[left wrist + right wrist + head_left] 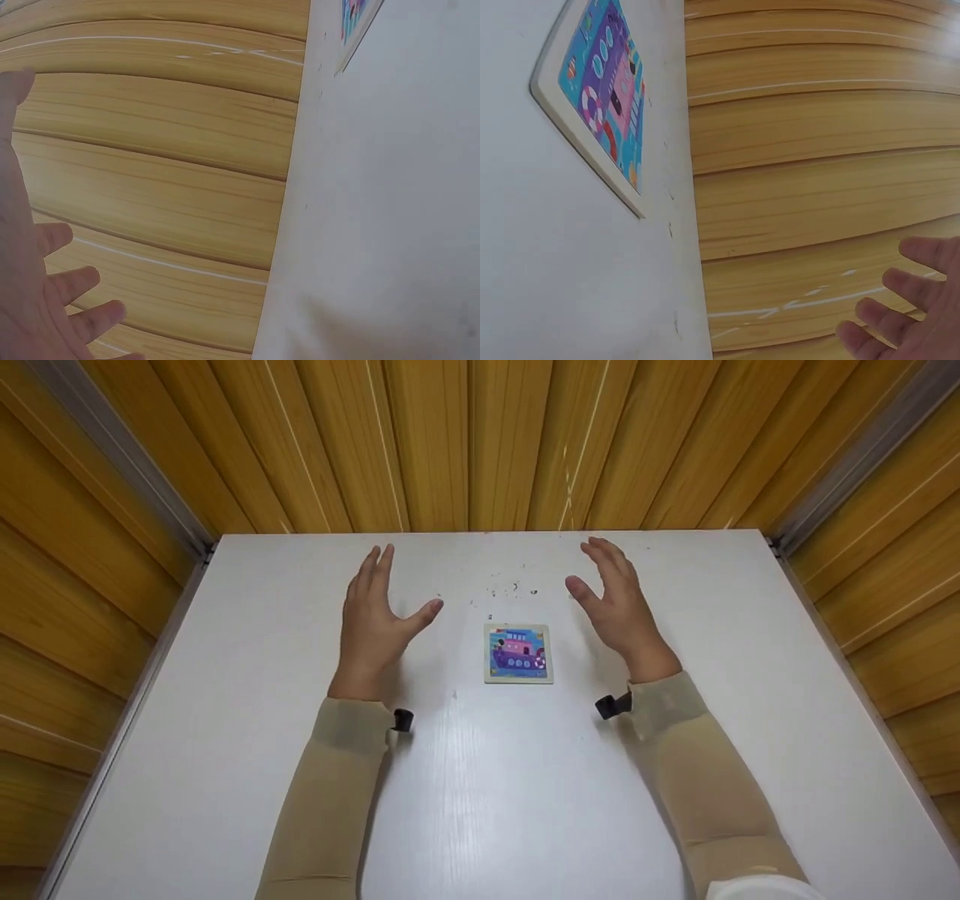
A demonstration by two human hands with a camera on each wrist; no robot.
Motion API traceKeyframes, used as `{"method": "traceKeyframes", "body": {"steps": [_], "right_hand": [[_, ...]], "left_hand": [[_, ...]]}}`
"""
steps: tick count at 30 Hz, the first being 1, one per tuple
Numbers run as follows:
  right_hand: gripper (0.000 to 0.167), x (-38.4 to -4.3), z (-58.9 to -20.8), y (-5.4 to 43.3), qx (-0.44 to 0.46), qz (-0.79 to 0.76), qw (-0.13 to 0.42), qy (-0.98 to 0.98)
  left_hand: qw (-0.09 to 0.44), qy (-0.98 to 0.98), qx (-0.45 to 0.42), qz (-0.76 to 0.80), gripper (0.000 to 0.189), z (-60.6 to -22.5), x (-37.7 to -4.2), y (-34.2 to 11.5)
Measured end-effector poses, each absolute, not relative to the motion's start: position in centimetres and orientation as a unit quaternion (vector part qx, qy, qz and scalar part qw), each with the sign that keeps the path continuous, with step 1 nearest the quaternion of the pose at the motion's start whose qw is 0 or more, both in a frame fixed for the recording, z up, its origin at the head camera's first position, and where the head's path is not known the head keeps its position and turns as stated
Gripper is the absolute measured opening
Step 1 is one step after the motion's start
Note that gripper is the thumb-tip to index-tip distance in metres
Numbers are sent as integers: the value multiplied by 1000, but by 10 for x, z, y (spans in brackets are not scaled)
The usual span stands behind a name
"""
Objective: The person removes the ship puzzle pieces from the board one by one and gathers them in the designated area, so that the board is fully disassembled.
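Observation:
A small square picture board (518, 654) with a cream border lies flat on the white table between the hands. Its picture is a pink and purple ship on blue, with a life ring visible in the right wrist view (604, 97). To the left of the board, my left hand (373, 626) is held with fingers spread and thumb pointing inward, holding nothing. My right hand (619, 611) mirrors it on the other side, its fingers slightly bent and free of any object. Neither hand touches the board. Only a corner of the board shows in the left wrist view.
The white table (465, 795) reaches back to a wood-patterned panel wall (465, 442), with more panels at both sides. Small dark marks (515, 586) dot the tabletop behind the board. A white rounded object (761, 888) shows at the lower right edge.

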State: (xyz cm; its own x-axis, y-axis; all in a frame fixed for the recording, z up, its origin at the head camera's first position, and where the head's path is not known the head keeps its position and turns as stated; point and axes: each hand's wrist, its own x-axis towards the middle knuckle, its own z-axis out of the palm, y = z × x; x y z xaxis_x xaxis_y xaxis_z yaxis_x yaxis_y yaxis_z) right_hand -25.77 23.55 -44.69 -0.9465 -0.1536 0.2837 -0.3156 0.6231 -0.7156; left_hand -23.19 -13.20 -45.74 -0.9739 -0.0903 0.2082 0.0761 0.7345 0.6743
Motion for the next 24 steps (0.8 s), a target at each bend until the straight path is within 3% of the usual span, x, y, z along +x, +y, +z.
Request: {"method": "traceKeyframes", "body": {"steps": [11,24], "right_hand": [[68,-257,-467,210,152,459,29,-875],[70,-253,-481,193,146,451,-35,-880]], "left_hand": [[21,-890,-21,-454,112,-476,-230,-104],[-40,-893,-36,-448,102,-500,-229,-82]]}}
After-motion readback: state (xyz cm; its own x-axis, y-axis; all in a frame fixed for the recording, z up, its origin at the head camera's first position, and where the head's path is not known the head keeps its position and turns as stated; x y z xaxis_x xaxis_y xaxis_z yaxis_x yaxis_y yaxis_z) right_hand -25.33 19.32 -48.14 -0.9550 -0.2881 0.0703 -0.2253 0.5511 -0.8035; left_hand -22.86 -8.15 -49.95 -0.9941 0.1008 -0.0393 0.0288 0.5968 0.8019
